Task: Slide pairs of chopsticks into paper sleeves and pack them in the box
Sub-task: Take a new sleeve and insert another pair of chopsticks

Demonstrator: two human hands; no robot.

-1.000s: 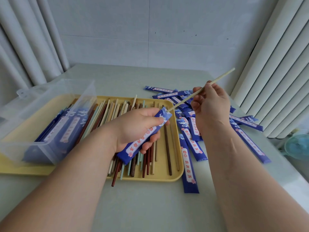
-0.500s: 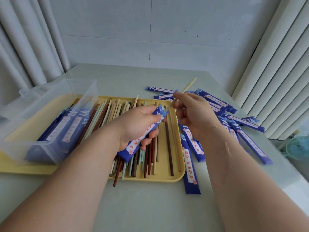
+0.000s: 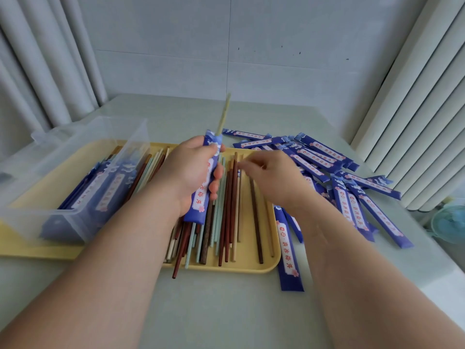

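Note:
My left hand (image 3: 190,172) grips a blue paper sleeve (image 3: 204,187), held nearly upright over the yellow tray (image 3: 247,267). A pale chopstick (image 3: 224,114) sticks out of the sleeve's top end. My right hand (image 3: 273,176) hovers low over the loose chopsticks (image 3: 227,210) in the tray, its fingertips at their far ends; the hand is blurred and I cannot tell if it pinches one. The clear plastic box (image 3: 75,157) with filled blue sleeves stands on the tray's left part.
A heap of empty blue sleeves (image 3: 324,157) lies on the table right of the tray, one sleeve (image 3: 288,258) close to the tray's front right corner. Curtains hang on both sides. A small fan (image 3: 450,222) stands off the table's right edge.
The pale chopstick went deeper into the sleeve. My right hand let go of it and dropped to the loose chopsticks. My left hand tilted the sleeve upright.

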